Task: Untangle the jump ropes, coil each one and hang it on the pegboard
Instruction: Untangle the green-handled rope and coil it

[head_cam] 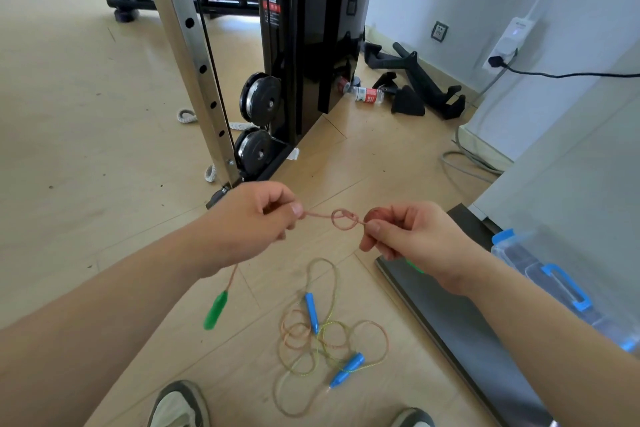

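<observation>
A thin pink-orange jump rope with a loose knot (pixel 344 219) stretches between my two hands at chest height. My left hand (pixel 256 218) pinches the rope left of the knot; a green handle (pixel 215 311) dangles below it. My right hand (pixel 412 236) pinches the rope right of the knot, with a bit of green showing under the wrist. On the floor below lies a tangle of pink and yellow-green rope (pixel 322 340) with two blue handles (pixel 311 312) (pixel 347 369). No pegboard is in view.
A black cable machine (pixel 301 45) with a steel upright (pixel 194 55) stands ahead. A dark board (pixel 460 329) lies on the floor at right, beside a clear box with blue latches (pixel 554 281). Black attachments and a bottle (pixel 365 94) lie by the wall. My shoes (pixel 180 406) are below.
</observation>
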`<action>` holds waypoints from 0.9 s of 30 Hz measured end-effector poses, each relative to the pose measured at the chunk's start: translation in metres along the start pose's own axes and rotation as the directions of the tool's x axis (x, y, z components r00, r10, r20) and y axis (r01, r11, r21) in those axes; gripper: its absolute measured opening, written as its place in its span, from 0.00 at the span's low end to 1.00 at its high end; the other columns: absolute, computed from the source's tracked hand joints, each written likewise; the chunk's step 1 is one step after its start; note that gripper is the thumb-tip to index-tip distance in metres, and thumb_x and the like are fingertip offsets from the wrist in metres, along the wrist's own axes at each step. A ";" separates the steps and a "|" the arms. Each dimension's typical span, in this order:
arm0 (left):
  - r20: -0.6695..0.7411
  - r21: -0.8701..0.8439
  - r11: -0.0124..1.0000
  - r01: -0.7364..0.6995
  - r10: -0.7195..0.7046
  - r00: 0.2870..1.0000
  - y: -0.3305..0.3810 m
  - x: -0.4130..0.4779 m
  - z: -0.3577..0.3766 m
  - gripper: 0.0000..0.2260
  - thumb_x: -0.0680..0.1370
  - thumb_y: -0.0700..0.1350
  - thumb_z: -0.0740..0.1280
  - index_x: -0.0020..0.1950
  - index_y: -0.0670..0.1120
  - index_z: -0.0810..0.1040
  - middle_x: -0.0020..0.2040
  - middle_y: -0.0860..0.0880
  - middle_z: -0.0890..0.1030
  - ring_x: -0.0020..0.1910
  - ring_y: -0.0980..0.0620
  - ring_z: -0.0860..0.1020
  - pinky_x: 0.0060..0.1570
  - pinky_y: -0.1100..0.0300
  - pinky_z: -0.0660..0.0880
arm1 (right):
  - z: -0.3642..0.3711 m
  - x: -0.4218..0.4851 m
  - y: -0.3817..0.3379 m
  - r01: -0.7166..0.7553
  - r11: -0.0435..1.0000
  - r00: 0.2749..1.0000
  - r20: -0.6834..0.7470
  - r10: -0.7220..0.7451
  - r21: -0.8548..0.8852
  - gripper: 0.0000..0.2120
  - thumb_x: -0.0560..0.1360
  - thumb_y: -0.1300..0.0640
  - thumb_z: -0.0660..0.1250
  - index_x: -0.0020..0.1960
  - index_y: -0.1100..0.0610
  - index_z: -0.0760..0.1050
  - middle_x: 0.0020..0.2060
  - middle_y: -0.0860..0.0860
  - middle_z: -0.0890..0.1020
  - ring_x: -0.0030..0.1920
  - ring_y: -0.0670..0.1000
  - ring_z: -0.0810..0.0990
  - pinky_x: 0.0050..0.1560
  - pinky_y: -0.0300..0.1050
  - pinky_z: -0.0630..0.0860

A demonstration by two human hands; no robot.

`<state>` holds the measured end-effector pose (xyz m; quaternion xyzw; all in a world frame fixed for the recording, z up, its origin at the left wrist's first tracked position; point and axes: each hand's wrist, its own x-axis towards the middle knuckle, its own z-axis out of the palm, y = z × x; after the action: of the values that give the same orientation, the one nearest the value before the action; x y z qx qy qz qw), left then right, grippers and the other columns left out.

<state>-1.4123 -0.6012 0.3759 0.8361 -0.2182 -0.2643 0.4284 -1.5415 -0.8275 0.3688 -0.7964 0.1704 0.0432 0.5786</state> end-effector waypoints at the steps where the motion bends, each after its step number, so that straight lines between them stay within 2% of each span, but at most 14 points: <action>1: 0.040 0.006 1.000 0.000 0.000 0.999 0.001 -0.002 0.003 0.08 0.82 0.50 0.67 0.46 0.54 0.83 0.40 0.55 0.85 0.40 0.57 0.84 0.48 0.57 0.81 | 0.004 0.000 0.000 -0.002 1.000 1.000 0.008 0.002 -0.005 0.08 0.82 0.61 0.68 0.46 0.61 0.84 0.31 0.46 0.84 0.35 0.48 0.76 0.42 0.44 0.76; 3: 0.072 -0.008 1.000 -0.011 0.011 0.997 0.003 -0.003 0.010 0.06 0.82 0.49 0.68 0.47 0.53 0.83 0.42 0.55 0.85 0.41 0.58 0.85 0.47 0.59 0.81 | 0.009 0.001 -0.001 0.009 0.999 1.000 0.000 -0.009 0.041 0.08 0.81 0.62 0.68 0.46 0.60 0.84 0.33 0.47 0.85 0.34 0.47 0.76 0.41 0.43 0.76; 6: 0.080 -0.089 0.996 -0.016 0.024 0.996 0.003 -0.004 0.016 0.05 0.81 0.46 0.70 0.48 0.51 0.84 0.43 0.52 0.87 0.44 0.55 0.86 0.55 0.53 0.83 | 0.007 0.002 -0.003 0.047 0.988 0.999 -0.021 -0.044 0.146 0.08 0.82 0.62 0.67 0.47 0.62 0.84 0.36 0.49 0.86 0.34 0.47 0.75 0.37 0.37 0.73; 9: 0.128 -0.145 0.989 0.016 0.003 0.992 0.005 -0.005 0.020 0.04 0.81 0.42 0.70 0.52 0.50 0.84 0.44 0.50 0.87 0.46 0.52 0.86 0.59 0.50 0.81 | 0.006 0.003 -0.002 0.086 0.979 0.996 -0.023 -0.083 0.182 0.08 0.82 0.62 0.67 0.49 0.66 0.83 0.35 0.49 0.86 0.33 0.47 0.76 0.36 0.36 0.73; 12: 0.193 -0.263 0.964 0.039 0.013 0.981 0.010 -0.006 0.024 0.07 0.82 0.43 0.69 0.60 0.49 0.81 0.45 0.48 0.88 0.48 0.50 0.87 0.59 0.51 0.81 | 0.009 0.002 -0.001 0.086 0.979 0.996 0.004 -0.088 0.185 0.08 0.82 0.62 0.67 0.50 0.67 0.82 0.37 0.51 0.87 0.33 0.47 0.77 0.36 0.36 0.73; 14: 0.185 -0.305 0.952 0.016 0.043 0.982 0.016 -0.007 0.027 0.08 0.81 0.46 0.69 0.60 0.48 0.82 0.45 0.46 0.88 0.47 0.49 0.87 0.57 0.54 0.82 | 0.011 0.001 0.000 0.080 0.984 0.996 0.026 -0.086 0.160 0.08 0.82 0.61 0.67 0.51 0.65 0.82 0.39 0.53 0.87 0.34 0.47 0.77 0.35 0.37 0.73; 17: 0.075 -0.268 0.960 -0.083 0.107 0.991 0.018 -0.007 0.032 0.06 0.81 0.43 0.70 0.56 0.47 0.84 0.43 0.46 0.88 0.45 0.48 0.87 0.54 0.51 0.83 | 0.012 0.002 0.000 0.082 0.983 0.996 0.028 -0.088 0.166 0.07 0.81 0.61 0.67 0.51 0.64 0.83 0.39 0.52 0.87 0.33 0.46 0.77 0.36 0.37 0.74; 19: 0.013 -0.134 0.978 -0.160 0.163 0.987 0.015 -0.006 0.033 0.05 0.80 0.43 0.71 0.50 0.49 0.86 0.41 0.49 0.87 0.43 0.48 0.86 0.51 0.50 0.83 | 0.012 0.003 -0.001 0.089 0.982 0.995 0.026 -0.095 0.164 0.08 0.81 0.61 0.68 0.51 0.64 0.84 0.37 0.50 0.87 0.33 0.47 0.76 0.36 0.36 0.73; 21: -0.008 -0.016 0.980 -0.199 0.199 0.980 0.013 -0.007 0.035 0.04 0.79 0.45 0.72 0.47 0.52 0.87 0.39 0.53 0.86 0.41 0.52 0.85 0.46 0.56 0.82 | 0.013 0.003 -0.001 0.093 0.981 0.995 0.023 -0.098 0.169 0.08 0.81 0.60 0.68 0.50 0.63 0.84 0.39 0.51 0.87 0.34 0.47 0.75 0.35 0.36 0.72; 24: -0.046 0.005 0.973 -0.229 0.229 0.972 0.014 -0.009 0.034 0.03 0.78 0.45 0.74 0.45 0.52 0.85 0.37 0.54 0.85 0.35 0.59 0.82 0.35 0.69 0.76 | 0.015 0.002 -0.002 0.056 0.986 0.998 -0.001 -0.057 0.159 0.08 0.82 0.59 0.68 0.48 0.60 0.85 0.40 0.53 0.88 0.34 0.48 0.74 0.35 0.37 0.72; 27: -0.034 0.022 0.959 -0.283 0.284 0.958 0.012 -0.011 0.033 0.05 0.78 0.43 0.74 0.43 0.51 0.83 0.38 0.55 0.84 0.36 0.60 0.81 0.36 0.71 0.74 | 0.015 0.002 -0.003 0.014 0.996 0.995 -0.101 -0.005 0.092 0.09 0.81 0.58 0.68 0.47 0.59 0.85 0.37 0.49 0.87 0.34 0.47 0.75 0.39 0.43 0.74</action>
<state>-1.4431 -0.6204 0.3724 0.8044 -0.3300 -0.1831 0.4587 -1.5368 -0.8133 0.3662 -0.7706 0.1973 -0.0078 0.6059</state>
